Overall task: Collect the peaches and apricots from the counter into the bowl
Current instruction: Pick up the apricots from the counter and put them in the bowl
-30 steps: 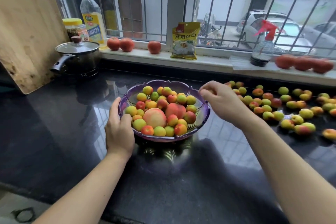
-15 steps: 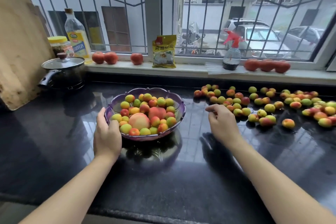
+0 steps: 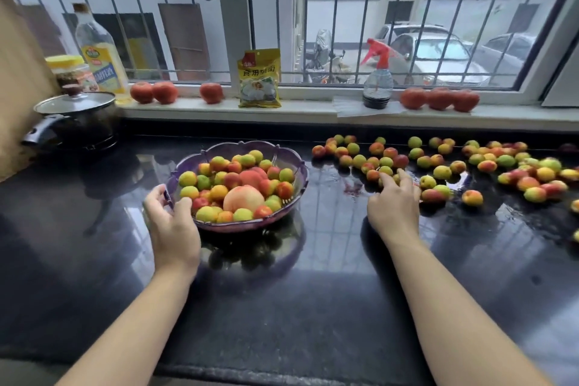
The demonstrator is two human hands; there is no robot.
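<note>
Left hand [image 3: 174, 226] grips the near-left rim of the scalloped purple plastic bowl [image 3: 291, 157], thumb hooked inside; bowl sits on the glossy black counter [image 3: 297, 307], heaped with small yellow-red apricots and two bigger peaches [image 3: 243, 197]. Right hand [image 3: 394, 207] is on the nearest loose apricots [image 3: 441, 172] scattered to the bowl's right, fingers curled over them; can't tell if any is actually held.

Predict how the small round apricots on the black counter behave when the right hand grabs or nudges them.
The small red-green apricots look round and smooth, so a nudge would likely roll them across the glossy black counter. They seem light: the right hand could probably gather several. The counter looks wet near them, so they may be slippery.
</note>
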